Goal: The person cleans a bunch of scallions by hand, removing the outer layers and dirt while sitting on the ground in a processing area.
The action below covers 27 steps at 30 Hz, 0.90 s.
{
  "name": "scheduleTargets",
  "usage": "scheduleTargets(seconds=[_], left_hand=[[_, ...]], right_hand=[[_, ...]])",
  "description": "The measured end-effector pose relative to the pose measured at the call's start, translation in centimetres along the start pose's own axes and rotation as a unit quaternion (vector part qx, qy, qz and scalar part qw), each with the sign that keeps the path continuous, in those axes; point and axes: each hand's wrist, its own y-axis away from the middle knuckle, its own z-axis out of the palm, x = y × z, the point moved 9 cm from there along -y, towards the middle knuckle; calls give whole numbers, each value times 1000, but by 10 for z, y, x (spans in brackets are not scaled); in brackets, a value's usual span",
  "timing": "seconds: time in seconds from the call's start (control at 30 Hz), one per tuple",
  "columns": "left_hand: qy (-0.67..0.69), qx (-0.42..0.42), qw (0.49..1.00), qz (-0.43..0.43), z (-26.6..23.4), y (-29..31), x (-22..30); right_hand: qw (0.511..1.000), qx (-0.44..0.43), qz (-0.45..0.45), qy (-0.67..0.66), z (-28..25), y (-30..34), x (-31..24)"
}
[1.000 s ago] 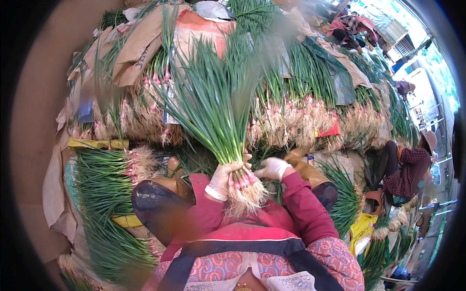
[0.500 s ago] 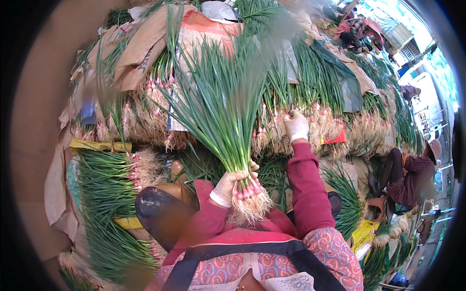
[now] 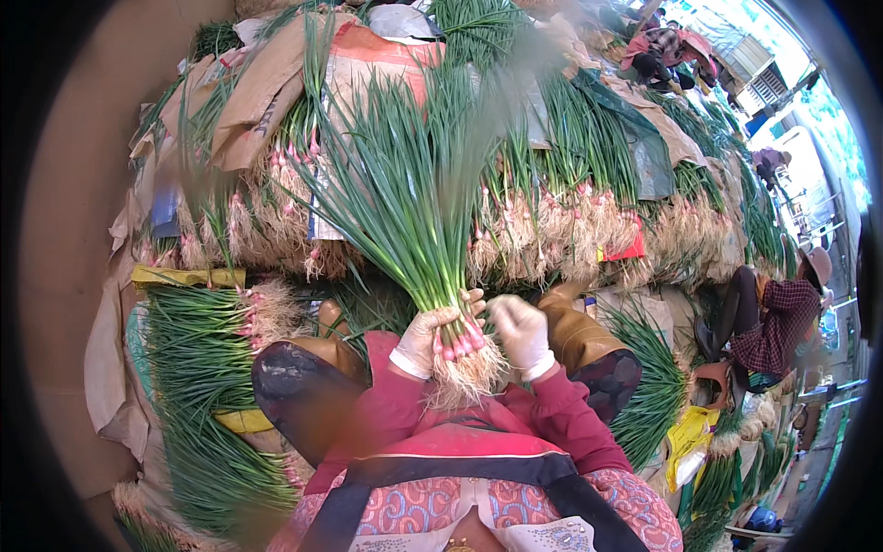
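Grasping a bunch of green onions near the pink bulbs, the left hand is holding it between the knees, roots pointing toward the body. The right hand is hovering just beside the bunch, fingers curled; blur is hiding whether they are pinching anything. More onions are lying ahead.

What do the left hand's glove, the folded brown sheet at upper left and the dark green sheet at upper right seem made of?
Left hand's glove: probably thin latex or similar rubber, dull; it fits closely.
Brown sheet: likely heavy paper or paper-faced sacking, matte; its folds look stiff.
Green sheet: perhaps plastic tarpaulin, smooth-looking, though cloth is possible.
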Motion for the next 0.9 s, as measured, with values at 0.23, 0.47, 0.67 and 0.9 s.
scheduleTargets(seconds=[0.23,0.47,0.67,0.9], left_hand=[[30,-50,998,-33,1,4,-8],[44,-100,990,-87,6,16,-7],[17,-60,997,-41,6,12,-6],[1,-47,999,-18,4,9,-2]], right_hand=[[855,-182,301,-381,72,-28,24],[789,-115,337,-501,90,-9,36],[828,-215,343,-387,97,-34,19],[973,39,49,224,12,-92,57]])
